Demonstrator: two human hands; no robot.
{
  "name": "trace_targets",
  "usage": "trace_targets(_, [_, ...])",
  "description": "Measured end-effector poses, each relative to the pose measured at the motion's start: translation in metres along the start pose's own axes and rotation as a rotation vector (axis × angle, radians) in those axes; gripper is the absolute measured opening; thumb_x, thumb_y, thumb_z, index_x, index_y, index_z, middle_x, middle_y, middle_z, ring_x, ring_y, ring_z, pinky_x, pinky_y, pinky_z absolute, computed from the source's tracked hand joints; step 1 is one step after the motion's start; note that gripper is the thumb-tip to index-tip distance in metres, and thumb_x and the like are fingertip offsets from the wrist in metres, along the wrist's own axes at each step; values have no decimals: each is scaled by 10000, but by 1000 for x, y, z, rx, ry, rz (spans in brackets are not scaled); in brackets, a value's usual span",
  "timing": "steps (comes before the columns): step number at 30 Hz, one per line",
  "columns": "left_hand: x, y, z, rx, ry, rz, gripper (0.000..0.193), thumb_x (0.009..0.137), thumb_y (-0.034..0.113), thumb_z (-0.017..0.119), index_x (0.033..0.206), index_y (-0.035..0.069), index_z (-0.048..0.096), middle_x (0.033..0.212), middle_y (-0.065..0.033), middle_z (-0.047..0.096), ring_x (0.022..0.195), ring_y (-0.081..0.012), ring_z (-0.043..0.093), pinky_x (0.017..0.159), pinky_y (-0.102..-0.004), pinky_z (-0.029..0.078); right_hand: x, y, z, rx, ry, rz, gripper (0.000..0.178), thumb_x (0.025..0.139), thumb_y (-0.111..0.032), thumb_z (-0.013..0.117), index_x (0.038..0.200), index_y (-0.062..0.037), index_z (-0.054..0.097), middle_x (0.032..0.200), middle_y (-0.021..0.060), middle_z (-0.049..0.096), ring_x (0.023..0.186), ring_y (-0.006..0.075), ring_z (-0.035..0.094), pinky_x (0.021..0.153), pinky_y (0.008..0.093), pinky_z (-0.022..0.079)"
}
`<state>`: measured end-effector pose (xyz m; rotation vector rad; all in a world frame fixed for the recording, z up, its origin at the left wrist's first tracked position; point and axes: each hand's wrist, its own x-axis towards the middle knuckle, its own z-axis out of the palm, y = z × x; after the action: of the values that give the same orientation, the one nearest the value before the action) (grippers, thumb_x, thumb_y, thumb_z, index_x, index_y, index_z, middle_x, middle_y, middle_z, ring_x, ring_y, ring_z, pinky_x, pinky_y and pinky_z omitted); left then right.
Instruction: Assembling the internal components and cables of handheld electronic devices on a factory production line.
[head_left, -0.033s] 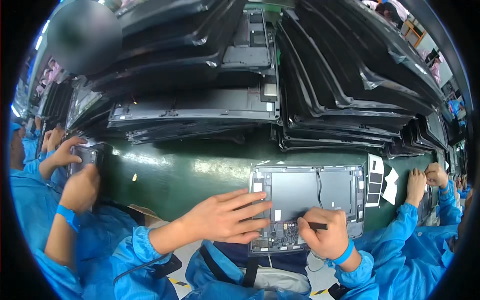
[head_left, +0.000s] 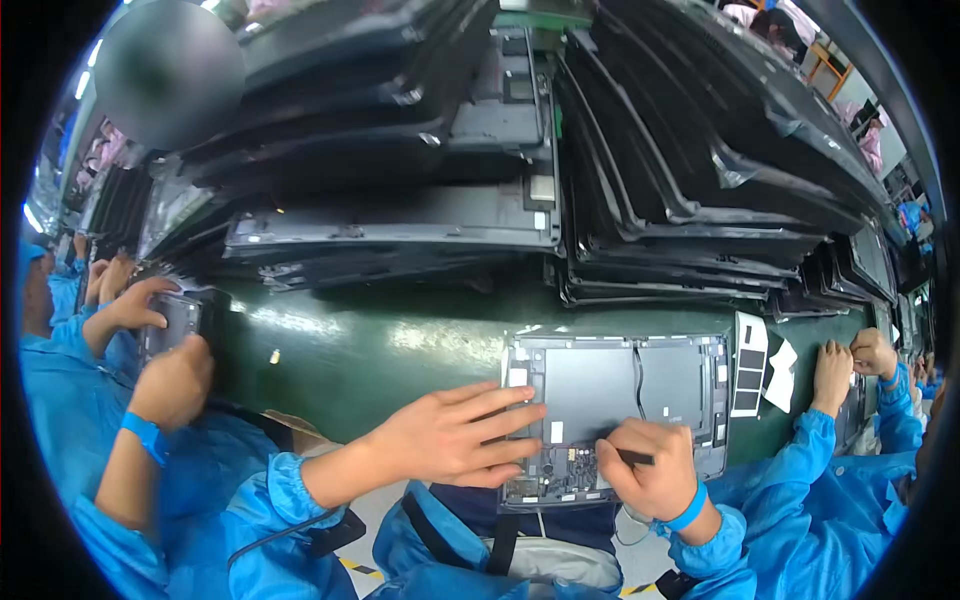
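In front of me lies an opened tablet-like device housing (head_left: 590, 375), grey inside, with a green circuit board (head_left: 560, 470) along its near edge and a black cable (head_left: 639, 380) running down its middle. My left hand (head_left: 455, 437) rests with fingers spread over the housing's left edge. A slim black pen-like tool (head_left: 636, 458) is gripped in my right hand (head_left: 655, 465), which is closed above the board's right part. The tool's tip is hidden under my fingers, so whether it touches the board cannot be seen.
Tall stacks of dark housings (head_left: 680, 150) stand along the far side of the green table (head_left: 370, 350). Right of the device lie a label sheet (head_left: 749, 365) and a torn white paper (head_left: 782, 376). Co-workers' hands work at the left (head_left: 172, 380) and right (head_left: 830, 375).
My hands and the device keep their places. At the left, a co-worker's nearer hand has shifted slightly to the right, and the view has moved a little.
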<state>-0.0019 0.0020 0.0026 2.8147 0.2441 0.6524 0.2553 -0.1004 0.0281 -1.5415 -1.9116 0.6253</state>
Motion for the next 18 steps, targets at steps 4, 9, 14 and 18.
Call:
trace_targets(4, [4, 15, -5, -96, 119, -16, 247, 836, 267, 692, 1035, 123, 705, 1337, -125, 581, 1157, -296, 593, 1005, -450, 489, -45, 10, -10, 60, 494, -106, 169, 817, -25, 567, 660, 37, 558, 631, 111, 523, 559, 239, 492, 503, 353, 342])
trace_targets(9, [48, 3, 15, -114, 309, -225, 254, 911, 213, 629, 1122, 81, 679, 1259, -164, 568, 1245, -328, 528, 998, -447, 474, -99, 64, 10, -91, 874, 157, 197, 978, -99, 475, 906, 52, 578, 886, 196, 572, 835, 300, 552, 785, 382, 444])
trace_targets(14, [89, 11, 22, 15, -164, -566, 527, 926, 391, 594, 1299, 23, 535, 1127, -178, 599, 1062, -335, 589, 917, -453, 498, -90, 55, 23, -292, 951, -36, 195, 964, -130, 513, 867, 34, 553, 841, 183, 548, 794, 336, 533, 760, 429, 454])
trace_targets(18, [110, 8, 12, -167, -408, -729, 550, 911, 396, 599, 1258, -28, 546, 1043, -245, 676, 1055, -388, 637, 930, -466, 496, -75, 108, 10, -629, 1004, -372, 181, 941, -124, 536, 838, 23, 560, 840, 163, 556, 725, 323, 522, 699, 425, 464])
